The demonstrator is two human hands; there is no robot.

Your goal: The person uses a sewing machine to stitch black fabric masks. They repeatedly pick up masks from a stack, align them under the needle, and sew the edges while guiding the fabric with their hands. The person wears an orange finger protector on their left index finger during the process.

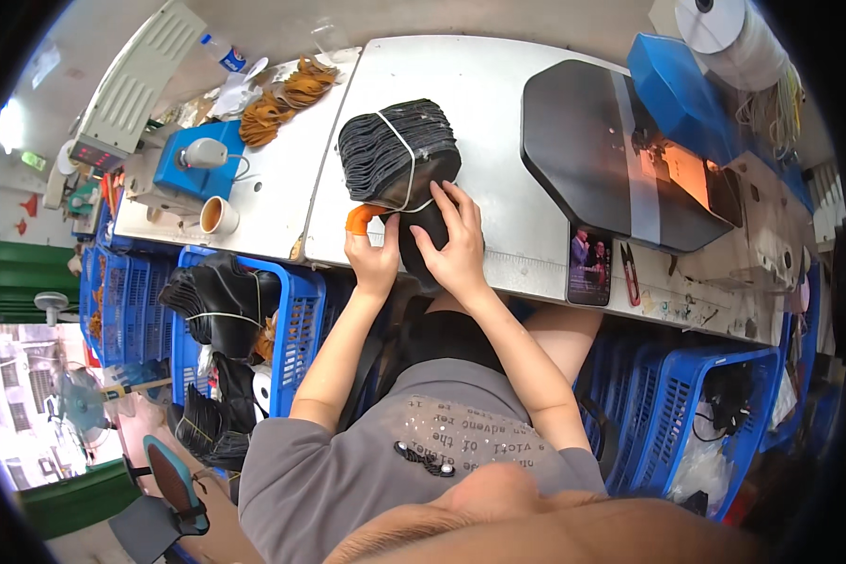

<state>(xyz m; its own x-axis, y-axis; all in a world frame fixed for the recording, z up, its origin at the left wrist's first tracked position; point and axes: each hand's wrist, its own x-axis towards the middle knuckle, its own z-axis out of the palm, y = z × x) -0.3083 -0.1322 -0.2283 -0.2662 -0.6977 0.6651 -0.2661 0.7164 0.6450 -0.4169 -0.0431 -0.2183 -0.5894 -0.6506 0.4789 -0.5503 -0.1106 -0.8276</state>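
Note:
A thick bundle of stacked black pieces [395, 150], tied with a white band [406, 155], lies on the white worktable. Just below it, a smooth black piece [426, 230] extends toward the table's front edge between my hands. My left hand [374, 258] grips at its left side, thumb against the black material; an orange cover [360, 218] sits on a finger, and other fingertips are hidden. From the right, my right hand [453, 240] holds the same piece, thumb on it and longer fingers reaching up to the bundle's lower edge. Whether the piece joins the bundle I cannot tell.
Right of my hands are a dark-topped sewing machine [573, 141], a phone [588, 268] and thread snips [629, 274]. A paper cup [218, 216] and brown bundles [282, 99] stand left. Blue crates [296, 329] with black bundles flank my lap.

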